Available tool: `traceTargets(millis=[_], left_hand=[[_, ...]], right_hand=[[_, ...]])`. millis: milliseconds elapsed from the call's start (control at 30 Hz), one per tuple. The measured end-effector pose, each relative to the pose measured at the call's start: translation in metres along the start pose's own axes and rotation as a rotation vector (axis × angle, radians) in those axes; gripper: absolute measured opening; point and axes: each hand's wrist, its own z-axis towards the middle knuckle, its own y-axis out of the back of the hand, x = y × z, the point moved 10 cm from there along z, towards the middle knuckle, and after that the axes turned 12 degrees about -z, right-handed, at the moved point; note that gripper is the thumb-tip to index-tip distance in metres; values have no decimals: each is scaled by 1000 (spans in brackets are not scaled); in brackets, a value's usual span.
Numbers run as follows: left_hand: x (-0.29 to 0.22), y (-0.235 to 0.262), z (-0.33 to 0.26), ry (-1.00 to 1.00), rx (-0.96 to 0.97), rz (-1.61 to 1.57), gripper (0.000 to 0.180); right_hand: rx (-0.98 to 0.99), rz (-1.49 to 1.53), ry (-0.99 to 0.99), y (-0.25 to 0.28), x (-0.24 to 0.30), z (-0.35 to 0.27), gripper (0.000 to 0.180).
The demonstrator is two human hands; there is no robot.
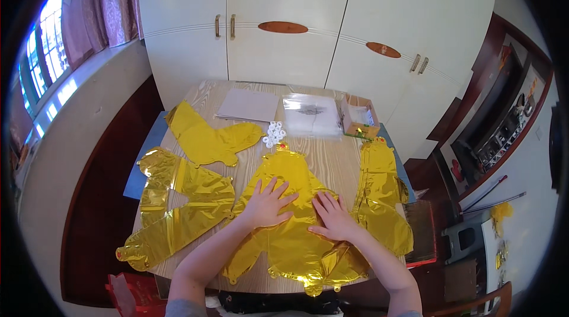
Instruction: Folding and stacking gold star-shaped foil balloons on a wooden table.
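A flat, uninflated gold foil balloon [290, 172] lies in front of me, its lower end reaching the table's near edge. My left hand [268, 203] rests palm down on its middle, fingers spread. Beside it, my right hand [335, 217] also lies flat on the foil, fingers apart. The foil under both palms is hidden, and a crumpled fold shows below my right hand. Left of my arm lies another gold foil balloon [201, 216], with a further one [204, 139] behind it. To the right, a gold foil balloon [378, 183] hangs partly over the table edge.
On the wood-grain table [323, 166], a cluster of small white rings [274, 134] sits beyond the middle balloon. Grey card sheets [248, 105], clear plastic bags [313, 118] and an open cardboard box [359, 117] line the back. White cabinets [284, 56] stand behind; a red bag [135, 294] is lower left.
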Motion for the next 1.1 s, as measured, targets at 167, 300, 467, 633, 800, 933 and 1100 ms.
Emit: traceTargets(millis=[167,300,467,633,800,933,1100], left_hand=[[-1,3,1,1,-21,-12,60],[-1,4,0,-6,-27,-19,60],[0,6,-1,7,-14,-40,61],[-3,7,1,12,-7,-53,61],[-1,2,1,7,28,-21,63],[0,-2,2,-1,56,-15,64],[-2,-4,2,-5,81,15,65]], right_hand=[[25,26,-8,-4,-5,2,91],[42,-13,-27,-4,-2,0,91],[43,-67,-57,-6,7,-1,91],[-93,143,-164,2,-27,10,67],[-47,276,-334,-3,-67,30,53],[110,445,-350,-24,-82,47,58],[374,436,-306,-42,-87,53,59]])
